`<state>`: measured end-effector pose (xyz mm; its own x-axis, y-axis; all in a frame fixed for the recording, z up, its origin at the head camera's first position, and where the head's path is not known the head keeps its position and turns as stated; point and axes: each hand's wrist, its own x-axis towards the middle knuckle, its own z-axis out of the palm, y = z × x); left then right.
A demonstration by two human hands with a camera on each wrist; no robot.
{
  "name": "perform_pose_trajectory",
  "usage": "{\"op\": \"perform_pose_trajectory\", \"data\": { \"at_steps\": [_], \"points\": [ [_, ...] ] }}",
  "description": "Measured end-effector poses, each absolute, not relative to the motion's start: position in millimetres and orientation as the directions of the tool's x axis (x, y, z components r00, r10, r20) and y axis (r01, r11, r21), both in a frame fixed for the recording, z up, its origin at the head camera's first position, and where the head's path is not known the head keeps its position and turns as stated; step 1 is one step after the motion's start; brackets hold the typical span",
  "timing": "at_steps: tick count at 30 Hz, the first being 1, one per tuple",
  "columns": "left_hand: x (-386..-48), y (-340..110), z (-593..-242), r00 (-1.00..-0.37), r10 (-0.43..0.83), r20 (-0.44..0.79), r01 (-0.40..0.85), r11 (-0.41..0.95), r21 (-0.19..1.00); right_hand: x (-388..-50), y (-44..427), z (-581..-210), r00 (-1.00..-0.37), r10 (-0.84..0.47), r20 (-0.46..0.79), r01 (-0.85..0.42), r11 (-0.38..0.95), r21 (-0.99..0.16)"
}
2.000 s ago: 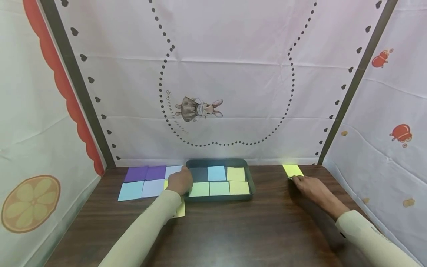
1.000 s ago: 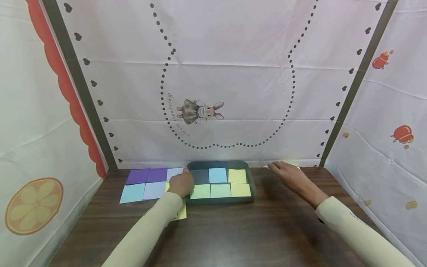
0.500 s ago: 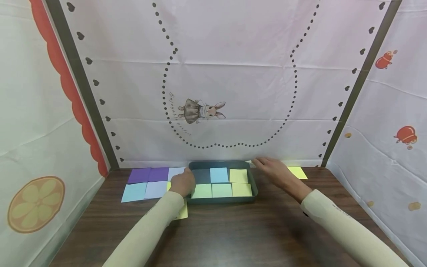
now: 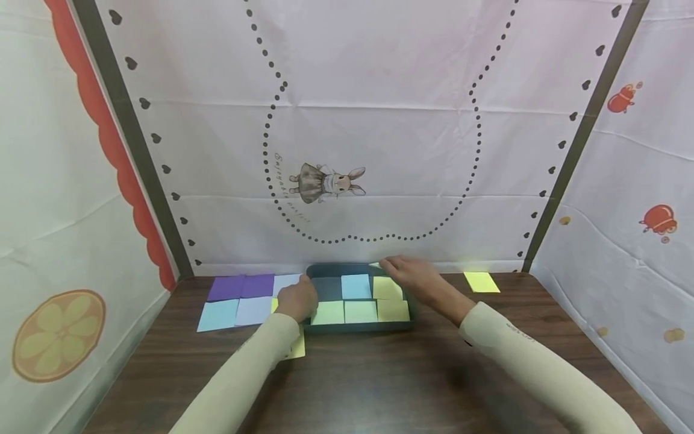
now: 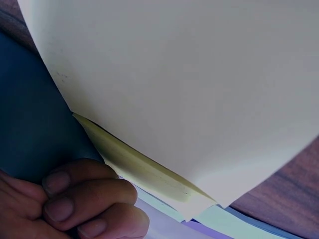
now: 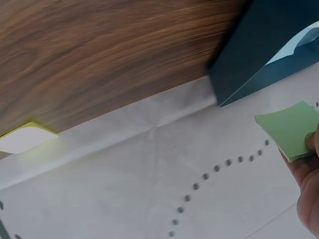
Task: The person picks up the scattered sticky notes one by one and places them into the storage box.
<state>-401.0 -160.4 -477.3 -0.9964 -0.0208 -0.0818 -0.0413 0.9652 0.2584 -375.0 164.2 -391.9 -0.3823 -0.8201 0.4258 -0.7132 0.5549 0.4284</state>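
Observation:
A dark tray holds light blue, yellow and green note pads, with its back left part bare. At its left rim is my left hand, fingers curled, gripping the tray's side; the thumb's hold is partly hidden. My right hand pinches a light green pad between thumb and fingers, raised over the tray's back right corner. In the head view only a pale corner of that pad shows.
Purple, light blue and pale lilac pads lie left of the tray. Yellow pads are partly under my left hand and sleeve. Another yellow pad lies at the back right, by the curtain wall.
From the back right, my right hand has moved left to the tray with the pad, uncovering the yellow pad there. My left hand has stayed at the tray's left rim.

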Motion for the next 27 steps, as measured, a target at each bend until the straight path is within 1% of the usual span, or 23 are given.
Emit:
{"op": "perform_pose_trajectory", "data": {
  "at_steps": [2,4,8,11,15,19,23,27],
  "points": [
    [-406,-163,-484,-0.997,-0.018,-0.074,-0.037,0.966,0.256,-376,153,-392,-0.378,-0.83,0.41,-0.721,0.541,0.432],
    [-401,-161,-480,-0.997,-0.022,-0.073,-0.041,0.962,0.269,-377,143,-393,-0.376,-0.841,0.39,-0.726,0.529,0.441],
    [-370,-152,-449,-0.998,-0.024,-0.053,-0.037,0.961,0.275,-380,125,-397,-0.371,-0.857,0.359,-0.731,0.507,0.456],
    [-384,-159,-466,-1.0,-0.008,-0.029,-0.015,0.969,0.247,-383,112,-402,-0.349,-0.863,0.366,-0.731,0.495,0.47],
    [-427,-171,-509,-0.999,0.001,-0.039,-0.008,0.972,0.234,-383,95,-406,-0.322,-0.867,0.381,-0.729,0.484,0.484],
    [-435,-172,-517,-0.999,0.003,-0.046,-0.007,0.973,0.231,-383,79,-407,-0.304,-0.871,0.385,-0.711,0.477,0.518],
    [-421,-166,-503,-0.999,-0.007,-0.034,-0.015,0.974,0.224,-385,68,-408,-0.317,-0.864,0.392,-0.693,0.493,0.526],
    [-406,-161,-486,-0.999,-0.019,-0.031,-0.026,0.974,0.225,-388,59,-409,-0.36,-0.856,0.372,-0.701,0.511,0.498]
  ]
}}
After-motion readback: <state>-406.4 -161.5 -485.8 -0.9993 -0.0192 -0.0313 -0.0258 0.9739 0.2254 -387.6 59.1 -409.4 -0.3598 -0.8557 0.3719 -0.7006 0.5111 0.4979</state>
